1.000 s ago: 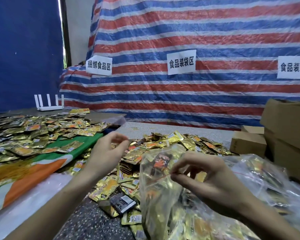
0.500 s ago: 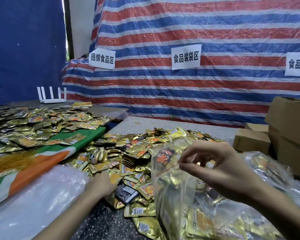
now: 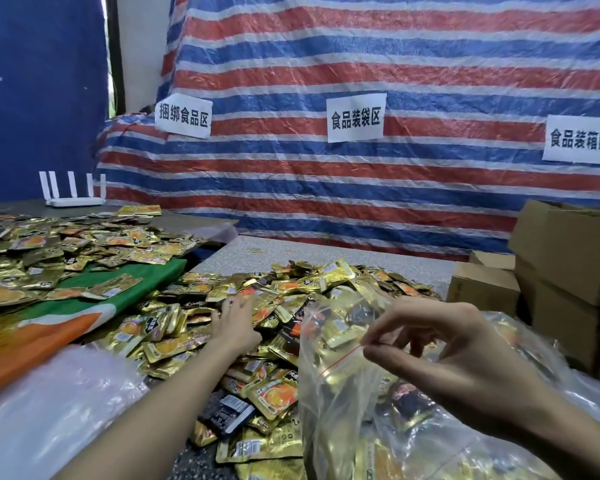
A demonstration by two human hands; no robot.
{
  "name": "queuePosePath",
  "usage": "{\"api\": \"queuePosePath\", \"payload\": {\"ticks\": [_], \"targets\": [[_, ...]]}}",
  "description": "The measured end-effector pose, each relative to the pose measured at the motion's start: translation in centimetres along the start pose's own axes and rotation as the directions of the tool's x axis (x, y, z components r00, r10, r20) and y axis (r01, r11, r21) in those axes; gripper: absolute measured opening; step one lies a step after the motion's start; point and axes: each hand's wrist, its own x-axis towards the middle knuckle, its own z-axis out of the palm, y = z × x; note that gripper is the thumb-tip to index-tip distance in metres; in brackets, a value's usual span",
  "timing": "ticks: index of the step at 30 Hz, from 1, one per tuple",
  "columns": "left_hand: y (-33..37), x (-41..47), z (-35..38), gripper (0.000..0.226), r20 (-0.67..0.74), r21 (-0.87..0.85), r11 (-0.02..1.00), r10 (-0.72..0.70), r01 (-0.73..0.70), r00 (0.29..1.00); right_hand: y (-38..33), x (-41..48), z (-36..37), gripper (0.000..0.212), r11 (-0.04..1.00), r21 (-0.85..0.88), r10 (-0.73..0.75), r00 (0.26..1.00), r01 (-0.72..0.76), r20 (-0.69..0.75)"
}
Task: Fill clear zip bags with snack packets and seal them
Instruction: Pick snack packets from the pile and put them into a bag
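left hand (image 3: 234, 322) has reached farther into packets (image 3: 194, 327); right hand (image 3: 440, 344) pinches bag (image 3: 329, 386).

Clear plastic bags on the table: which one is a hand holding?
The upright clear zip bag with the red seal line: the right hand pinches its top edge. The other filled bags lie to its right.

Both of my hands are bare: my left hand (image 3: 234, 325), small in the view, and my right hand (image 3: 447, 348), which fills far more of it. My fingers (image 3: 406, 320) are slim and long, with creases at the knuckles. My left forearm (image 3: 153, 410) and my right forearm (image 3: 551, 441) are bare as well, uncovered from wrist to the lower edge of the view.
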Motion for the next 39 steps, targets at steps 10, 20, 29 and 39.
{"api": "queuePosePath", "payload": {"ticks": [10,20,29,39], "targets": [[-0.3,-0.4,0.8,0.048,-0.278,-0.111,0.993,0.007,-0.039,0.96,0.8,-0.8,-1.2,0.002,0.999,0.016,0.049,0.999,-0.05,0.016],[-2.9,-2.9,-3.1,0.041,-0.261,-0.105,0.969,0.19,-0.224,0.946,0.6,-1.1,-1.0,0.002,0.999,0.021,0.025,0.999,-0.026,0.029],[-2.9,-3.8,-4.1,0.049,-0.307,-0.172,0.947,0.209,-0.27,0.928,0.1,-1.0,-0.8,0.002,0.999,0.008,0.033,0.998,-0.033,0.048],[1.3,-8.9,-10.8,0.008,-0.373,-0.768,0.508,0.141,-0.391,0.917,-0.3,-0.8,-0.4,0.003,0.999,-0.015,0.034,0.997,-0.033,0.063]]}}
